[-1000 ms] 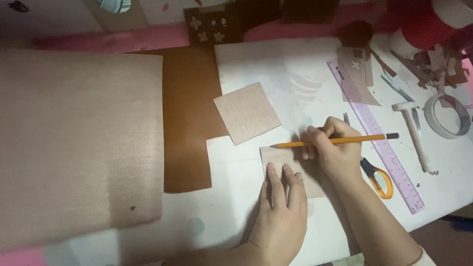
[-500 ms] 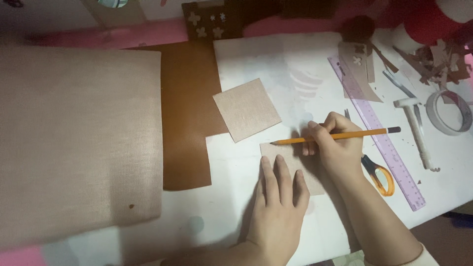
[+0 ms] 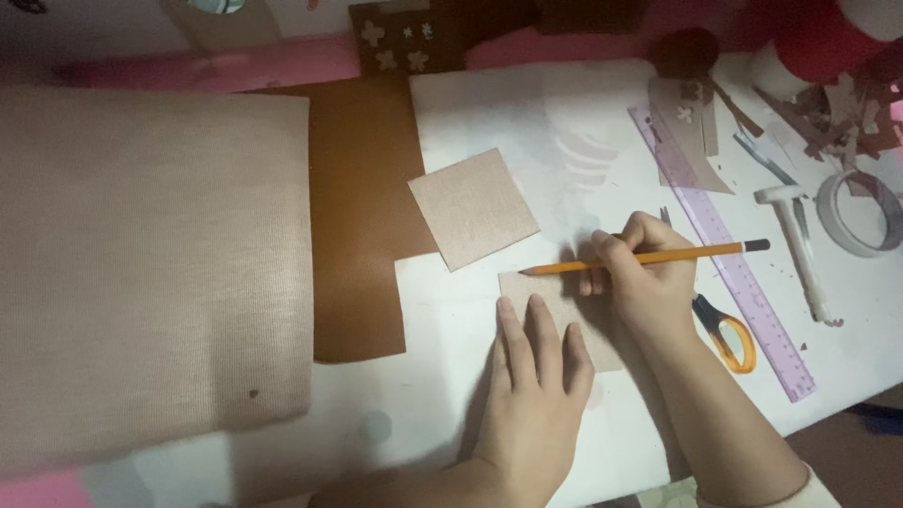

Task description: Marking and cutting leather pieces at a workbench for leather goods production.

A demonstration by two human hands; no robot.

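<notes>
My right hand [image 3: 649, 282] grips an orange pencil [image 3: 658, 256], its tip at the top left corner of a small beige square of paper [image 3: 574, 306]. My left hand [image 3: 541, 386] lies flat on that square, fingers spread, pinning it to the white table [image 3: 451, 414]. A second beige square [image 3: 473, 207] lies loose just up and to the left, partly over a brown sheet [image 3: 362, 226].
A large beige sheet [image 3: 141, 263] covers the left of the table. To the right lie a purple ruler [image 3: 743, 282], orange-handled scissors [image 3: 729, 334], a white tool [image 3: 800, 254], a tape roll [image 3: 861, 212] and paper scraps [image 3: 847, 103].
The pencil tip has stayed at the square's top edge, shifting slightly. My left hand has slid a little forward on the square.
</notes>
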